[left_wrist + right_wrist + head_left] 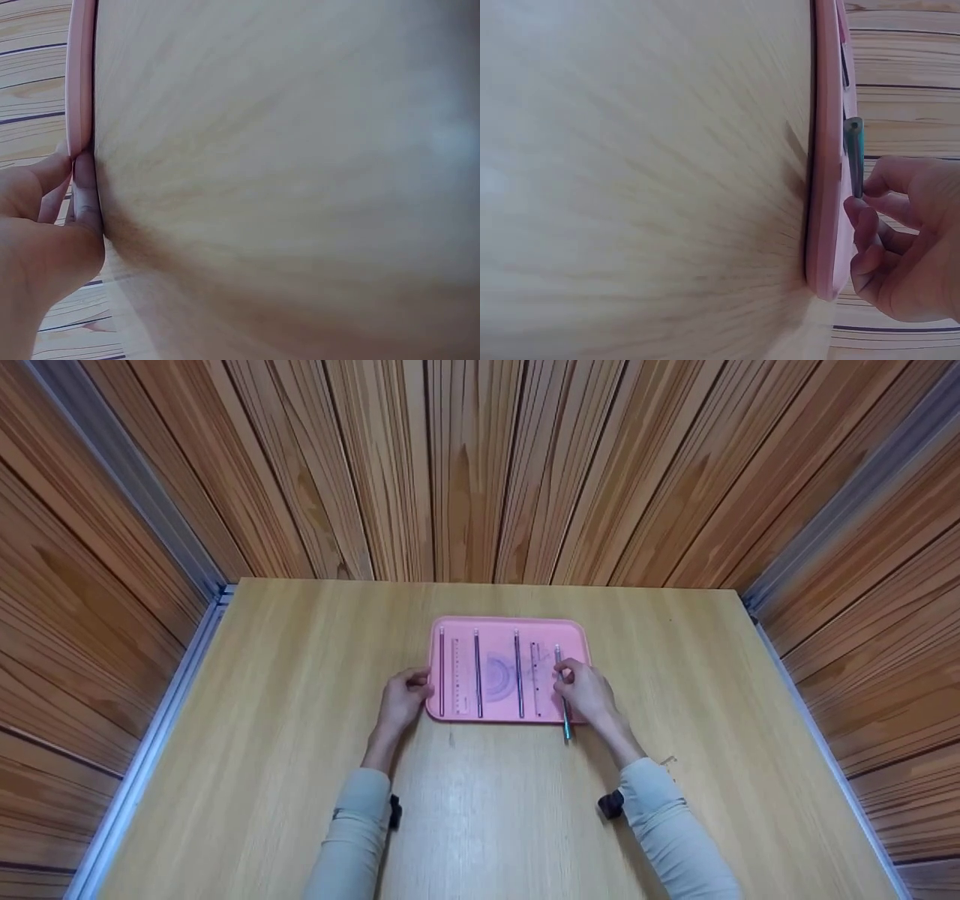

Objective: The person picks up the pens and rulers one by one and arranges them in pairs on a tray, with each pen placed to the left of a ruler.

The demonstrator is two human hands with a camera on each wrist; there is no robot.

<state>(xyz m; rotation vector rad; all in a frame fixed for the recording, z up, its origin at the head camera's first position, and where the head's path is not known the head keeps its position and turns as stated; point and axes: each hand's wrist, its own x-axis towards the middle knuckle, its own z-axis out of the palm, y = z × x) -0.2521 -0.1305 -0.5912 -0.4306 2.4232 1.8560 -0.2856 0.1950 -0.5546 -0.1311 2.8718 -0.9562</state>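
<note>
A pink tray (pixel 499 717) lies on the table, with several items in it. My left hand (pixel 401 701) pinches the tray's left rim between thumb and fingers, as the left wrist view also shows. Over the tray's right side, my right hand (pixel 589 690) pinches a pencil (pixel 567 729) with a teal end. That pencil's near end sticks out past the tray's front rim, and in the right wrist view its teal end (pixel 856 142) is raised above the rim. Two dark pencils (pixel 478 675) and a reddish pencil (pixel 442 671) lie lengthwise in the tray.
Between the pencils lie a clear ruler (pixel 457 679), a clear protractor (pixel 499 679) and a narrow ruler-like strip (pixel 535 679). The wooden table (pixel 300 660) is bounded by wood-panelled walls (pixel 465 472) and metal rails (pixel 150 750).
</note>
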